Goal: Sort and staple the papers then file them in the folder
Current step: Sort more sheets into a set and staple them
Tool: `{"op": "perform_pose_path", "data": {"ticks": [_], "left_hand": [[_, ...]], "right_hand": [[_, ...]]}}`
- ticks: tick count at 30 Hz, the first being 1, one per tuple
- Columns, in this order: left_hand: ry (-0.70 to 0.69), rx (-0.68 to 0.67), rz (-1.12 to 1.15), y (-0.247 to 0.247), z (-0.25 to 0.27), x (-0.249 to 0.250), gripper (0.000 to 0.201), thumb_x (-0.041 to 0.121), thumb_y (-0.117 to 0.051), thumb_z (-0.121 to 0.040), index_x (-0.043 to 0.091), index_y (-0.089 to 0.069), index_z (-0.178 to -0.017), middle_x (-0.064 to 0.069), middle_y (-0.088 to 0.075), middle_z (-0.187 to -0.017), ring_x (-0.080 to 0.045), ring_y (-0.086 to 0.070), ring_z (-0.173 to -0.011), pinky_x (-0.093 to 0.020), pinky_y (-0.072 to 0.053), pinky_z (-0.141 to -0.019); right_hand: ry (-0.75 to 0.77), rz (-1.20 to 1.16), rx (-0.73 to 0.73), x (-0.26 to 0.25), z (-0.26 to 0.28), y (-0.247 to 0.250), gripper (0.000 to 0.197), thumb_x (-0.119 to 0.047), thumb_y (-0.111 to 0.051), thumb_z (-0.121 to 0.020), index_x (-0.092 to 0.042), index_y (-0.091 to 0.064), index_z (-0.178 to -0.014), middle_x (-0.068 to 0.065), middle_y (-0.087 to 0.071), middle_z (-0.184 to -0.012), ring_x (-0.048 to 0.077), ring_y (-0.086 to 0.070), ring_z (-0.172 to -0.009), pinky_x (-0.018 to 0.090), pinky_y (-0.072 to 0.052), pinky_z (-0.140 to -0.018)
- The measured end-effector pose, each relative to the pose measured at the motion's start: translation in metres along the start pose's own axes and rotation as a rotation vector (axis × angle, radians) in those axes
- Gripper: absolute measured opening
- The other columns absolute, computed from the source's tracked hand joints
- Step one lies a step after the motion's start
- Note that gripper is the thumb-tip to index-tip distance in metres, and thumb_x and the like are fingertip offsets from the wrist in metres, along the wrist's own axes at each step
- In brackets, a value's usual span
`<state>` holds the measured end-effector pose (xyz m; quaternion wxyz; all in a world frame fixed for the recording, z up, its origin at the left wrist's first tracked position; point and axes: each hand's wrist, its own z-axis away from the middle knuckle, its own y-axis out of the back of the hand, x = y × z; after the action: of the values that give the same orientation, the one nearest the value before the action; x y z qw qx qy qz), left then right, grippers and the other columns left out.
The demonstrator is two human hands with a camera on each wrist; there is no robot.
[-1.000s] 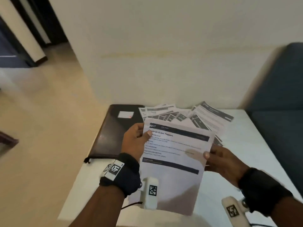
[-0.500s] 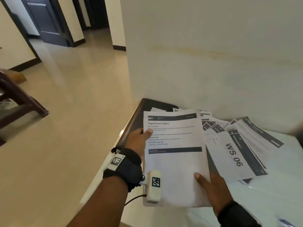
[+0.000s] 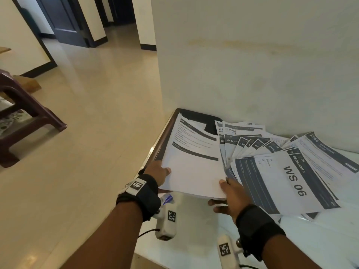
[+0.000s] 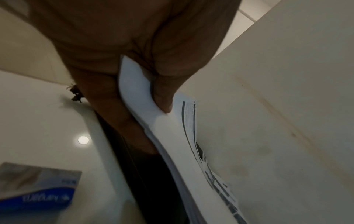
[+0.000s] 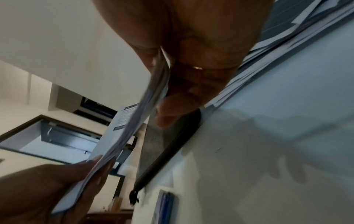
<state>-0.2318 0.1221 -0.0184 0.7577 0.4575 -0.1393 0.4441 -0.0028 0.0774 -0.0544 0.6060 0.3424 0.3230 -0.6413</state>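
Sorting part-done: one sheaf pinched at its near corners by left hand and right hand above dark folder at 11 o'clock, loose papers fanned at 2 o'clock on worktop, stapling and filing seemingly outstanding

a white surface stands against a pale wall that carries a faint yellowish streak. on the surface near its front left edge lies a small blue and white box, its print blurred. to the left stretches a glossy beige tiled floor. a dark brown plastic stool stands on it at the far left. farther back a dark door sits in a dark frame, and dark skirting runs along the base of the walls.
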Motion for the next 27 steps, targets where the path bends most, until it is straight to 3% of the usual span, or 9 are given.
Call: {"op": "perform_pose_path", "data": {"ticks": [3,6,8,10,14,18,20,23,27], "left_hand": [[0.003,0.074,-0.002,0.004,-0.014,-0.008,0.034,0.025,-0.053,-0.101,0.003,-0.048,-0.126,-0.011,-0.053,-0.115,-0.033,-0.053,-0.118,-0.037,-0.042,-0.104],[0.088,0.051,0.346,-0.002,-0.025,-0.016,0.028,0.025,-0.056,-0.099,0.012,-0.048,-0.122,-0.012,-0.056,-0.119,-0.037,-0.057,-0.112,-0.051,-0.054,-0.093],[0.187,0.04,0.612,-0.004,-0.025,-0.017,0.026,0.027,-0.058,-0.097,0.016,-0.05,-0.119,-0.015,-0.058,-0.119,-0.038,-0.06,-0.106,-0.054,-0.059,-0.079],[0.221,0.04,0.767,-0.006,-0.026,-0.017,0.032,0.027,-0.061,-0.096,0.017,-0.051,-0.124,-0.015,-0.059,-0.119,-0.039,-0.061,-0.104,-0.054,-0.06,-0.072],[0.224,0.099,0.855,-0.012,-0.032,-0.02,0.042,0.019,-0.062,-0.095,0.019,-0.045,-0.133,-0.016,-0.056,-0.123,-0.036,-0.061,-0.106,-0.052,-0.061,-0.073],[0.223,0.137,0.849,-0.016,-0.041,-0.024,0.057,0.009,-0.059,-0.096,0.013,-0.034,-0.146,-0.017,-0.05,-0.132,-0.036,-0.055,-0.119,-0.046,-0.056,-0.089],[0.21,0.132,0.79,-0.015,-0.047,-0.026,0.053,0.009,-0.059,-0.095,0.004,-0.038,-0.143,-0.017,-0.051,-0.131,-0.035,-0.054,-0.12,-0.043,-0.055,-0.09],[0.202,0.206,0.503,-0.016,-0.051,-0.03,0.054,0.02,-0.065,-0.092,0.0,-0.044,-0.136,-0.019,-0.048,-0.139,-0.037,-0.05,-0.124,-0.045,-0.046,-0.103],[0.162,0.273,0.197,-0.018,-0.039,-0.022,0.082,0.035,-0.067,-0.09,-0.001,-0.022,-0.148,-0.019,-0.032,-0.153,-0.038,-0.033,-0.14,-0.046,-0.033,-0.114]], "right_hand": [[-0.02,0.084,-0.063,0.003,-0.01,-0.009,0.025,-0.012,-0.036,-0.104,-0.012,-0.052,-0.123,0.023,-0.063,-0.103,0.029,-0.061,-0.055,0.03,-0.045,-0.044],[-0.01,0.108,-0.022,0.003,-0.025,-0.016,0.025,-0.006,-0.036,-0.103,-0.001,-0.05,-0.123,0.026,-0.061,-0.096,0.025,-0.057,-0.048,0.026,-0.044,-0.039],[-0.012,0.074,0.004,-0.001,-0.036,-0.02,0.023,-0.003,-0.036,-0.103,0.003,-0.049,-0.121,0.026,-0.061,-0.092,0.026,-0.058,-0.05,0.025,-0.046,-0.039],[-0.028,0.018,0.018,-0.006,-0.047,-0.025,0.023,-0.003,-0.038,-0.103,0.003,-0.048,-0.122,0.028,-0.061,-0.099,0.031,-0.063,-0.056,0.027,-0.052,-0.042],[-0.048,-0.079,0.061,-0.017,-0.063,-0.037,0.018,-0.004,-0.043,-0.102,-0.002,-0.047,-0.119,0.026,-0.059,-0.112,0.038,-0.07,-0.069,0.035,-0.061,-0.052],[-0.073,-0.09,0.053,-0.015,-0.07,-0.048,0.021,-0.009,-0.044,-0.103,-0.004,-0.045,-0.123,0.023,-0.059,-0.116,0.038,-0.072,-0.075,0.039,-0.062,-0.06],[-0.098,-0.063,0.039,-0.01,-0.07,-0.051,0.023,-0.012,-0.047,-0.102,-0.006,-0.044,-0.124,0.025,-0.061,-0.113,0.039,-0.073,-0.075,0.045,-0.062,-0.066],[-0.098,0.047,0.047,-0.005,-0.065,-0.048,0.024,-0.013,-0.053,-0.1,-0.007,-0.046,-0.122,0.025,-0.065,-0.102,0.039,-0.072,-0.075,0.046,-0.062,-0.066],[-0.092,0.057,0.046,-0.009,-0.043,-0.027,0.022,-0.011,-0.056,-0.098,-0.009,-0.049,-0.119,0.022,-0.064,-0.097,0.032,-0.067,-0.069,0.038,-0.06,-0.056]]}}
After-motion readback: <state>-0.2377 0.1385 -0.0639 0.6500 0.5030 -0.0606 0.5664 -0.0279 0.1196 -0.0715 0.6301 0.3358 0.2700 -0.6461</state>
